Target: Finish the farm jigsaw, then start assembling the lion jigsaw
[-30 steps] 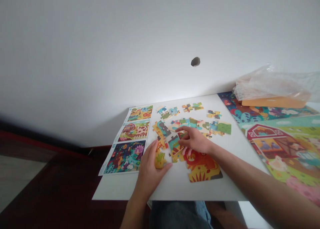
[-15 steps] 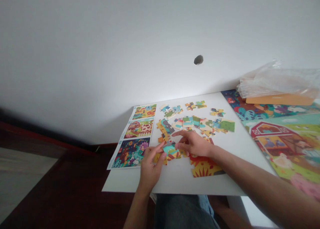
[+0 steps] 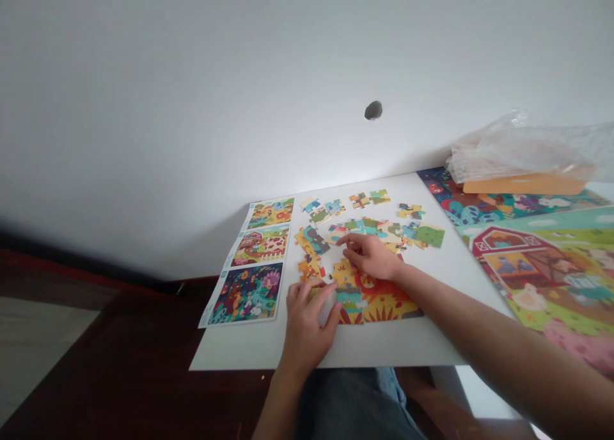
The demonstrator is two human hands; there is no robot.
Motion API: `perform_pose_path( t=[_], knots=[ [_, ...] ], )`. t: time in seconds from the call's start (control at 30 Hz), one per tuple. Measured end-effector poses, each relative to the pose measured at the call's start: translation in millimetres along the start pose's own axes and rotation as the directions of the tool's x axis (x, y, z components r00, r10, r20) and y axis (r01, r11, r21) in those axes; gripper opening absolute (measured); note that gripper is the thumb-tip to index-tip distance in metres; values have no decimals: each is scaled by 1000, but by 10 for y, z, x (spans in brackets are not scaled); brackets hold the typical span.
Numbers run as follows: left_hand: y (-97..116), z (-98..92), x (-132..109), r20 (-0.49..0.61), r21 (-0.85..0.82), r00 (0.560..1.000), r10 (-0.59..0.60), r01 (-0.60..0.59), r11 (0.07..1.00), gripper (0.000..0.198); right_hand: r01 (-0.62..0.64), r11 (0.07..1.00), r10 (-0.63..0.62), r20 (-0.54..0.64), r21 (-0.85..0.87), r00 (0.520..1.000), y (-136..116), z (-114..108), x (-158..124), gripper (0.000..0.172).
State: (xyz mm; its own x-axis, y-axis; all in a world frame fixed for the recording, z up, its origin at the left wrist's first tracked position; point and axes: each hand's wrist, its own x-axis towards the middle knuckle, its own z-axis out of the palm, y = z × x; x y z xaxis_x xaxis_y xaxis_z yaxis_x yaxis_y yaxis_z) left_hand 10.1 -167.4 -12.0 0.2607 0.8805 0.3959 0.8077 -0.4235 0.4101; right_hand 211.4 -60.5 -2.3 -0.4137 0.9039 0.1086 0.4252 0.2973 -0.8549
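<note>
My left hand is low over the near part of the white table, its fingers curved around a light piece and touching the left side of a green-and-teal puzzle section. That section lies against a red-and-yellow section with a lion. My right hand hovers over the top of these sections, fingers bent and apart, with nothing visible in them. Loose puzzle pieces lie left of and beyond it, among them a green piece at the right.
A sheet with three small pictures lies at the table's left edge. On the right are a finished farm puzzle, a dark puzzle and an orange box under clear plastic. A white wall stands behind.
The green-and-teal section has moved right and nearer, against the lion section. My left hand has moved with it, and my right hand has lifted away from it, up and back.
</note>
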Motion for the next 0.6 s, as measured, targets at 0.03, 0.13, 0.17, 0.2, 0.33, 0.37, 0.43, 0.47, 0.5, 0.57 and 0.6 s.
perform_pose_path(
  t=[0.03, 0.13, 0.17, 0.2, 0.33, 0.37, 0.43, 0.47, 0.5, 0.57, 0.6],
  knots=[
    [18, -16, -3, 24, 12, 999, 39, -39, 999, 34, -8, 1000, 8, 5, 8, 1000, 1, 0, -2, 33],
    [52, -64, -25, 178, 16, 973, 145, -150, 989, 39, -7, 1000, 7, 13, 20, 1000, 9, 2, -2, 33],
    [58, -73, -32, 215, 19, 964, 155, -163, 986, 39, -6, 1000, 6, 12, 21, 1000, 12, 2, -1, 33],
    [62, -78, -36, 235, 24, 959, 156, -166, 986, 38, -5, 1000, 5, 13, 24, 1000, 15, 2, 0, 33],
    [75, -74, -39, 207, 41, 968, 142, -154, 987, 33, -10, 1000, 9, 24, 30, 1000, 19, -2, 4, 32],
    [82, -75, -44, 195, 42, 970, 146, -157, 987, 32, -11, 999, 10, 27, 32, 1000, 22, -1, 6, 32],
    [95, -85, -71, 171, 47, 975, 144, -154, 987, 28, -9, 999, 8, 27, 37, 1000, 31, 1, 10, 31],
    [96, -92, -94, 160, 52, 977, 143, -153, 987, 27, -7, 999, 6, 27, 40, 1000, 35, 2, 12, 31],
    [91, -100, -123, 147, 59, 979, 140, -150, 987, 27, -7, 999, 6, 26, 42, 1000, 38, 2, 14, 30],
    [49, -111, -188, 93, 82, 988, 124, -132, 988, 28, -9, 999, 8, 25, 47, 1000, 36, 0, 16, 30],
    [13, -114, -220, 46, 99, 994, 103, -107, 989, 30, -10, 999, 9, 28, 48, 1000, 32, -4, 16, 30]
  ],
)
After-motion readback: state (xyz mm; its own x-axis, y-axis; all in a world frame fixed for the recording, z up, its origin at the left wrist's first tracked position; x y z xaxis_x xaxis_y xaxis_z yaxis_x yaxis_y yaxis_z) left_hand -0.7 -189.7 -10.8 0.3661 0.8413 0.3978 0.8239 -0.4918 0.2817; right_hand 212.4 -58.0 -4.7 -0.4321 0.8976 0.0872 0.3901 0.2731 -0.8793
